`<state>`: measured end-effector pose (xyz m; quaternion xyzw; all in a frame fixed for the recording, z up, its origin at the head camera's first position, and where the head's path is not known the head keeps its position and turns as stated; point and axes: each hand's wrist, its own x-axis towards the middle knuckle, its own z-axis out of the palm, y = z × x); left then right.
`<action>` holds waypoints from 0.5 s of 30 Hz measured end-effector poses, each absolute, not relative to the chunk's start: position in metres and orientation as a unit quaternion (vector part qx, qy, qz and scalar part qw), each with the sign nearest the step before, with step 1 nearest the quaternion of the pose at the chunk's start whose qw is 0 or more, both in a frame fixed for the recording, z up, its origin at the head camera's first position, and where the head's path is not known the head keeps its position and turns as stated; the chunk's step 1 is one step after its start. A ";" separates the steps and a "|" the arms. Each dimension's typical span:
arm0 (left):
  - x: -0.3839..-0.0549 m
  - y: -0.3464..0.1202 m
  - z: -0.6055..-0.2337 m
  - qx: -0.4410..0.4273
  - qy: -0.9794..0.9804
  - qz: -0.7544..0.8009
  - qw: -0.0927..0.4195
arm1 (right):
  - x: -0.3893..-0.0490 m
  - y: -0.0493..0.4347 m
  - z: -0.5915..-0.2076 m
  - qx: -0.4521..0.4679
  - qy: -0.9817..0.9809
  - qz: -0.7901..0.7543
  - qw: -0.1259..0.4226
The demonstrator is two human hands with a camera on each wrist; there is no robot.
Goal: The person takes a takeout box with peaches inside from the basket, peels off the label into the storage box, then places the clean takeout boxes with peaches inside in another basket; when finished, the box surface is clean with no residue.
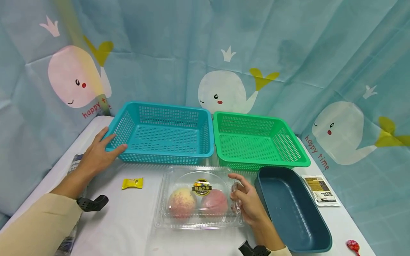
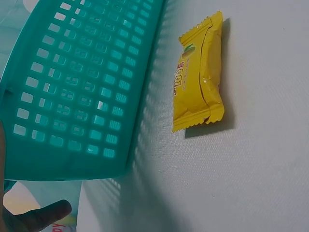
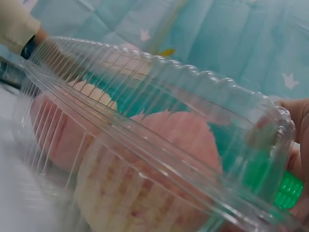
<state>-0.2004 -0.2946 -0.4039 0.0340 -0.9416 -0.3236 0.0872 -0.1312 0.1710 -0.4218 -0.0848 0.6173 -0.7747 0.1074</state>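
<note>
My right hand (image 1: pixel 249 202) grips the right edge of a clear plastic fruit box (image 1: pixel 200 173), its index finger stretched over the lid. Inside lie two peaches, a yellow-and-red one (image 1: pixel 182 203) and a pink one (image 1: pixel 215 202). A black and gold label (image 1: pixel 201 187) is stuck on the lid. In the right wrist view the box (image 3: pixel 159 92) looks tilted. My left hand (image 1: pixel 99 154) rests with spread fingers at the near left corner of a blue basket (image 1: pixel 163 158). One straight finger (image 2: pixel 48 215) shows beyond the basket's end in the left wrist view.
A green basket (image 1: pixel 256 165) stands right of the blue one. In front of it sits a dark blue tub (image 1: pixel 293 213), with a white and brown packet (image 1: pixel 320 190) beside it. A yellow wrapped candy (image 1: pixel 132 183) lies near the left hand, a red lollipop (image 1: pixel 353 245) at far right.
</note>
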 end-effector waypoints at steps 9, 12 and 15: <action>-0.199 -0.296 -0.401 0.027 -0.945 -0.315 0.083 | -0.129 0.173 -0.427 -0.077 0.661 -0.743 0.070; -0.195 -0.293 -0.393 0.038 -0.947 -0.305 0.094 | -0.130 0.173 -0.427 -0.074 0.666 -0.740 0.066; -0.185 -0.281 -0.379 0.051 -0.945 -0.298 0.129 | -0.130 0.173 -0.427 -0.072 0.670 -0.736 0.064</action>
